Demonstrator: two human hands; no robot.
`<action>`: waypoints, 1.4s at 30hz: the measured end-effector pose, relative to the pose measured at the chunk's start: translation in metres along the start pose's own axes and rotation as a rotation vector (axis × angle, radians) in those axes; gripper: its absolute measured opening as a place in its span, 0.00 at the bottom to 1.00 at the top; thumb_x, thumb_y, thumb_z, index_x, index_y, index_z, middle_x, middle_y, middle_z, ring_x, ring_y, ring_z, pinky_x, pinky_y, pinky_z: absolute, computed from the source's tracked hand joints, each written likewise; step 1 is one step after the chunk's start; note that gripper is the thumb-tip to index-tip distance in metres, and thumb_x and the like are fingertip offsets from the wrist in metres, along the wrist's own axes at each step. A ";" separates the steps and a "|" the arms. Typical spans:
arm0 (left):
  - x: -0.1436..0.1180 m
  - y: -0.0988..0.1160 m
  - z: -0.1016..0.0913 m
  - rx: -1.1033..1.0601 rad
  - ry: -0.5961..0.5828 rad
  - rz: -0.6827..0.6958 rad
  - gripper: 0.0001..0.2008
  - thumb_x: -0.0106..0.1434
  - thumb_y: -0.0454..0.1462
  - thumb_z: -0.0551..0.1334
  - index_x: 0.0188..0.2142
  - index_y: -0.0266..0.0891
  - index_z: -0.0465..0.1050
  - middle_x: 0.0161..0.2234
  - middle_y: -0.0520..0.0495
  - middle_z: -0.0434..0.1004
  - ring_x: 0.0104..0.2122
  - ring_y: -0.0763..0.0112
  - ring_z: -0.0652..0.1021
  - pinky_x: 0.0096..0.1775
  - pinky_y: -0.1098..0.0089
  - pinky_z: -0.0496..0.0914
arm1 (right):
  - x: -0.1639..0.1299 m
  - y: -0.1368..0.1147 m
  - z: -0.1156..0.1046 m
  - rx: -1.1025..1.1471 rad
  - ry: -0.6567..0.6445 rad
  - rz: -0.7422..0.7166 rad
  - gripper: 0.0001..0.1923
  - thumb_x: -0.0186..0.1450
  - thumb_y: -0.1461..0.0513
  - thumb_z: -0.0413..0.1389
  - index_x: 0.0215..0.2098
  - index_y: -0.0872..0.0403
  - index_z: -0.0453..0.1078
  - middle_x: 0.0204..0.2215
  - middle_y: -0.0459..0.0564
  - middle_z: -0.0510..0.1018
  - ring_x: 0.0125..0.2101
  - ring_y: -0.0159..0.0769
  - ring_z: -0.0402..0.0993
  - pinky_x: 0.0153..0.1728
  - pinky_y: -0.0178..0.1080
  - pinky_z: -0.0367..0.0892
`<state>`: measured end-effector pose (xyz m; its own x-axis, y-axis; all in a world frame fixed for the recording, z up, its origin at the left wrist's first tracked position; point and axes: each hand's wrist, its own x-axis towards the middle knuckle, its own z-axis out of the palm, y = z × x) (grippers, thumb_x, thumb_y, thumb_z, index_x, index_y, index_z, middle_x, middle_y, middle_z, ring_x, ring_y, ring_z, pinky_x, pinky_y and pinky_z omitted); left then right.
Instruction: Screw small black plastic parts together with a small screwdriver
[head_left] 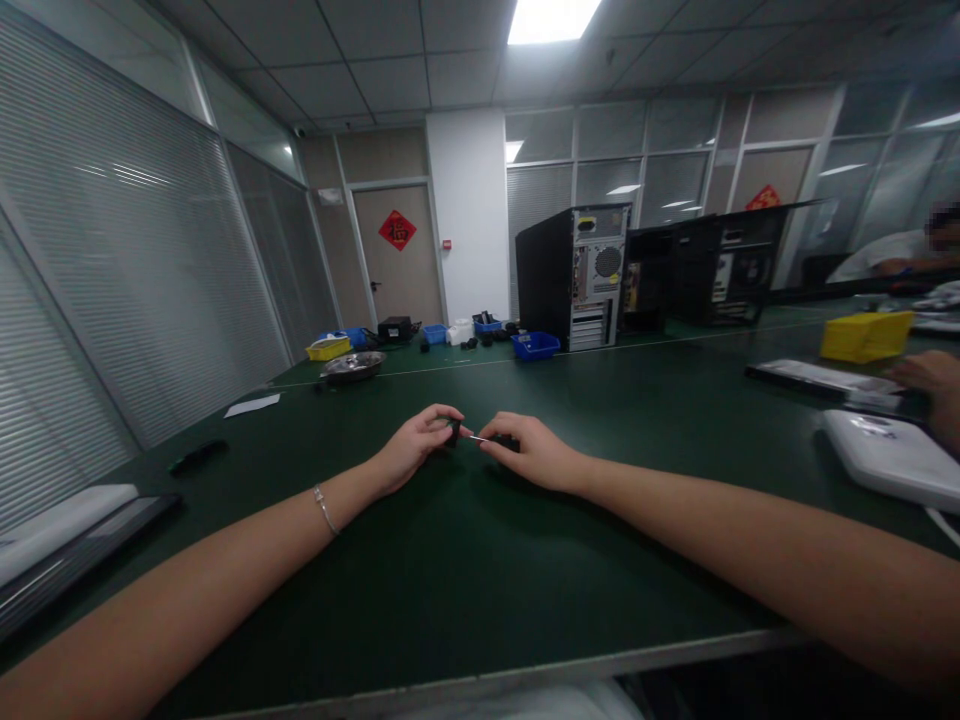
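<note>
Both my arms reach out over the dark green table [465, 560]. My left hand [416, 448] pinches a small black part [454, 431] between thumb and fingertips. My right hand [529, 450] grips a small screwdriver [487, 440] with a thin metal shaft and dark handle; its tip points left and meets the black part. The two hands are nearly touching, resting low on the table top. A thin bracelet [325, 508] circles my left wrist.
Open computer towers [574, 275] stand at the far side with blue bins [535, 345], a yellow bin [328, 349] and a metal bowl [353, 366]. Right: a yellow bin [865, 335], a white device [892, 460], another person's hand [934, 385]. Left: a paper slip [252, 404], dark flat devices [75, 550].
</note>
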<state>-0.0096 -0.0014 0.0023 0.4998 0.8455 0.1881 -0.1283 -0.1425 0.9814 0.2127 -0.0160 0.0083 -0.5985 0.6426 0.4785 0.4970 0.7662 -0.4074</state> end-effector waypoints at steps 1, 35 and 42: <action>0.000 0.000 0.000 0.011 0.001 0.000 0.13 0.57 0.35 0.60 0.43 0.37 0.65 0.40 0.42 0.74 0.40 0.65 0.74 0.42 0.66 0.65 | 0.000 0.000 0.000 -0.011 -0.003 -0.003 0.11 0.64 0.58 0.51 0.40 0.53 0.71 0.34 0.50 0.72 0.34 0.34 0.68 0.35 0.35 0.62; -0.001 0.003 0.001 -0.016 0.062 -0.077 0.16 0.53 0.34 0.66 0.42 0.31 0.71 0.36 0.39 0.77 0.38 0.63 0.78 0.43 0.63 0.72 | 0.000 0.003 0.004 -0.096 0.019 0.042 0.11 0.64 0.58 0.51 0.40 0.53 0.71 0.33 0.49 0.72 0.33 0.34 0.68 0.34 0.34 0.60; -0.001 0.001 -0.001 -0.008 0.043 -0.075 0.14 0.55 0.33 0.65 0.40 0.30 0.70 0.37 0.37 0.77 0.38 0.62 0.78 0.44 0.62 0.72 | -0.001 0.003 0.004 -0.130 0.023 0.052 0.11 0.64 0.58 0.50 0.40 0.52 0.72 0.33 0.49 0.73 0.33 0.34 0.68 0.33 0.34 0.60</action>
<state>-0.0110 -0.0020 0.0034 0.4714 0.8748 0.1119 -0.0984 -0.0739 0.9924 0.2119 -0.0141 0.0034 -0.5559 0.6805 0.4773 0.6051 0.7250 -0.3289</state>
